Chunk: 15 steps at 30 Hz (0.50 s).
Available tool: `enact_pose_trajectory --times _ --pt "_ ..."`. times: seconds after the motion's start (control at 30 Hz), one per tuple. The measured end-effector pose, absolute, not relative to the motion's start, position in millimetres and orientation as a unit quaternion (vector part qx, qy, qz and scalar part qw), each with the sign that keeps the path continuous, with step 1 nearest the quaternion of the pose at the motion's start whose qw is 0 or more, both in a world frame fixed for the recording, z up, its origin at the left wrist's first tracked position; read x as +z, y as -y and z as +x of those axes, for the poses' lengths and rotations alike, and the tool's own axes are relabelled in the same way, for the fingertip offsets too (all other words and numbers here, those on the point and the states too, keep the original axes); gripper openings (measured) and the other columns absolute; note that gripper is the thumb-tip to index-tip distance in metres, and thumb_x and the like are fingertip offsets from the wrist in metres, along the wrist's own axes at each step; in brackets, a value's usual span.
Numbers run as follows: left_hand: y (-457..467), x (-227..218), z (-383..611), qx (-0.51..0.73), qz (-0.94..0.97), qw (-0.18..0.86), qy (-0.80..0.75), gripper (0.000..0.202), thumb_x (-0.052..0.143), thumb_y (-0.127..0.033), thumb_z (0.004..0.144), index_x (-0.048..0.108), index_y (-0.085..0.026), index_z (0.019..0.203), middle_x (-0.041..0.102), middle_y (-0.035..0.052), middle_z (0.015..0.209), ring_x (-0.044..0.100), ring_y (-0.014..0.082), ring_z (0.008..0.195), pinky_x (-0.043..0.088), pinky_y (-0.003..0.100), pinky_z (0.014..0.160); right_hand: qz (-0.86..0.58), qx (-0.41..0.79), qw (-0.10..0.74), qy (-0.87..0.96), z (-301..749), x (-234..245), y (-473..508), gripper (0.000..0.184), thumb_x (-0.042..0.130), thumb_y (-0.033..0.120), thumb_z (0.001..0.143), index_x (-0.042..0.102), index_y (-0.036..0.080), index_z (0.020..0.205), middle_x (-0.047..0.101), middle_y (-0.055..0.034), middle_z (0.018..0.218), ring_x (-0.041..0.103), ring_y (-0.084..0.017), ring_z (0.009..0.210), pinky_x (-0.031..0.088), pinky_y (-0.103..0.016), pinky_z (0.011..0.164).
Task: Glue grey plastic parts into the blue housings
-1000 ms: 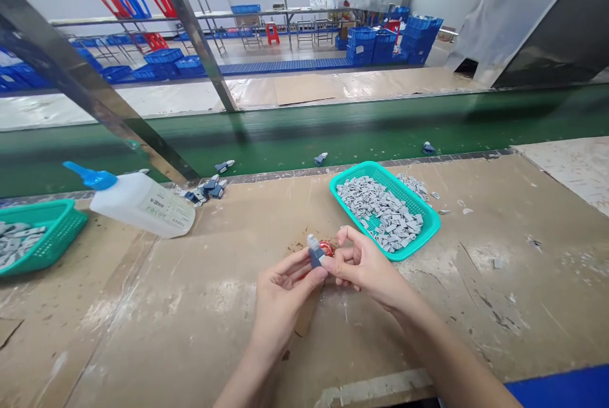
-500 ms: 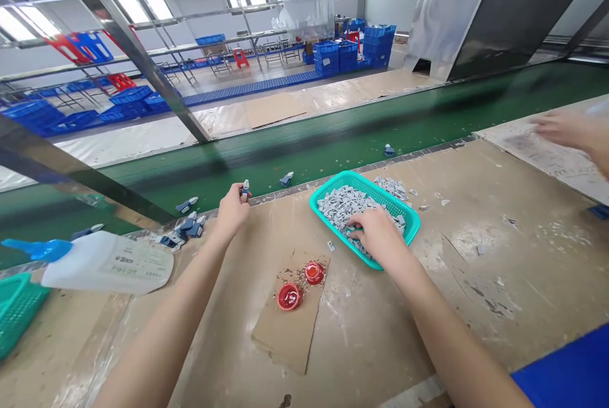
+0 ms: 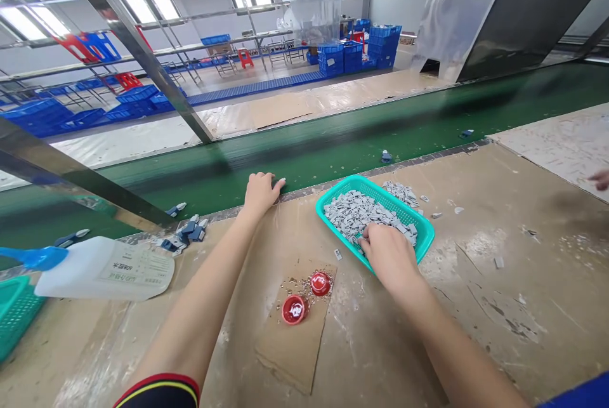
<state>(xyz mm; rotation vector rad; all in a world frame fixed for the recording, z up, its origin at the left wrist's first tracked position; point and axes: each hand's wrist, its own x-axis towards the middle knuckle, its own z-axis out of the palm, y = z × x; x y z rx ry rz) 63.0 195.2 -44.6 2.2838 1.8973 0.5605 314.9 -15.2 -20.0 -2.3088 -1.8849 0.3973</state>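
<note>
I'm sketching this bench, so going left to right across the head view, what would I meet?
White bottle with a blue nozzle, pile of blue-and-grey parts, the person's left hand, nearer red dish, teal basket of grey pieces, another person's hand at the edge.

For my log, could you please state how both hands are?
Left hand: at the green belt; grip unclear.
Right hand: among grey pieces; grip hidden.

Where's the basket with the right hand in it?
In the head view, the teal basket sits just right of centre, near the green belt, beyond the red cups.
</note>
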Motion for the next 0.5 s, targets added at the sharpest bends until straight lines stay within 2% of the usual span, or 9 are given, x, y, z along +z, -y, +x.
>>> enact_pose_trajectory --times 0.13,0.27,0.37,0.5 --pt "-193.3 -44.2 71.4 0.18 0.755 0.09 -0.624 0.019 0.061 -0.031 0.076 0.068 -0.014 0.082 0.063 0.0176 0.091 0.053 0.0341 0.098 0.039 0.045 0.089 -0.773 0.11 0.039 0.623 311.7 -15.7 17.3 0.024 0.043 0.006 0.089 0.066 0.009 0.094 0.067 -0.0208 0.093 0.062 -0.031 0.092 0.042 -0.033 0.065" --pt "-176.2 -35.3 76.3 0.238 0.741 0.118 -0.616 0.021 0.059 -0.026 0.078 0.067 -0.014 0.092 0.063 0.017 0.097 0.057 0.0317 0.095 0.04 0.043 0.087 -0.775 0.1 0.032 0.623 310.4 -13.4 18.0 0.035 0.035 -0.006 0.084 0.065 0.004 0.1 0.065 -0.0236 0.1 0.058 -0.032 0.099 0.044 -0.033 0.068" --pt "-149.5 -23.4 78.9 0.3 0.725 0.154 -0.601 0.026 0.054 -0.027 0.082 0.065 -0.015 0.102 0.066 0.0138 0.1 0.06 0.0269 0.09 0.045 0.039 0.082 -0.77 0.103 0.036 0.629 312.1 -14.8 18.2 0.036 0.036 -0.006 0.084 0.065 0.005 0.102 0.064 -0.023 0.103 0.057 -0.031 0.102 0.043 -0.032 0.067" --pt "-104.9 -11.4 77.4 0.368 0.7 0.211 -0.575 0.03 0.055 -0.033 0.082 0.064 -0.017 0.105 0.068 0.0105 0.101 0.063 0.0221 0.088 0.05 0.032 0.076 -0.761 0.117 0.059 0.635 316.9 -19.5 17.4 0.022 0.048 0.008 0.088 0.068 0.014 0.094 0.066 -0.0168 0.095 0.058 -0.03 0.097 0.042 -0.032 0.065"
